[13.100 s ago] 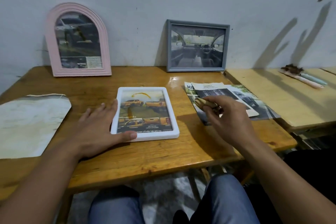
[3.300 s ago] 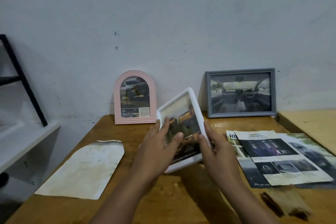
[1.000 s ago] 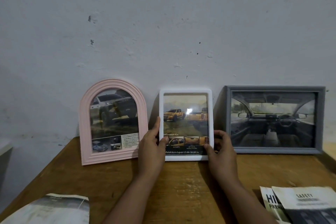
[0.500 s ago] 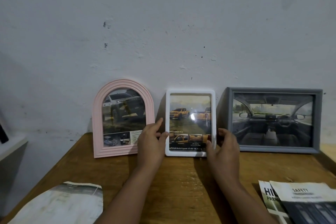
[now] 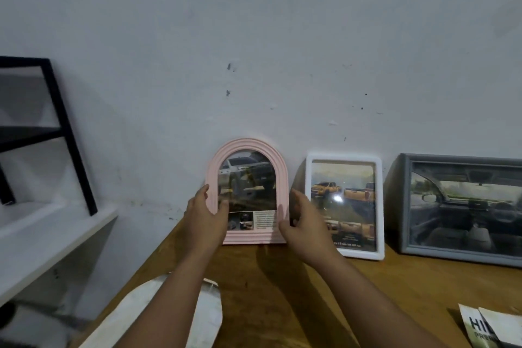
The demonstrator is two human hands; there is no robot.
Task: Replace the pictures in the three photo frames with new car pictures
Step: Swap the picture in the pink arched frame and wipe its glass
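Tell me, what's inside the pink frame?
Inside the pink arched frame is a car picture: a pale pickup on rough ground, small photos and a text block below. The left hand grips its left edge, thumb covering a bit; the right hand reaches its right edge.

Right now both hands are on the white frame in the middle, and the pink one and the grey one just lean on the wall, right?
Not quite. In the head view the left hand grips the pink frame and the right hand is at its other edge. The white frame and the grey frame lean on the wall, untouched.
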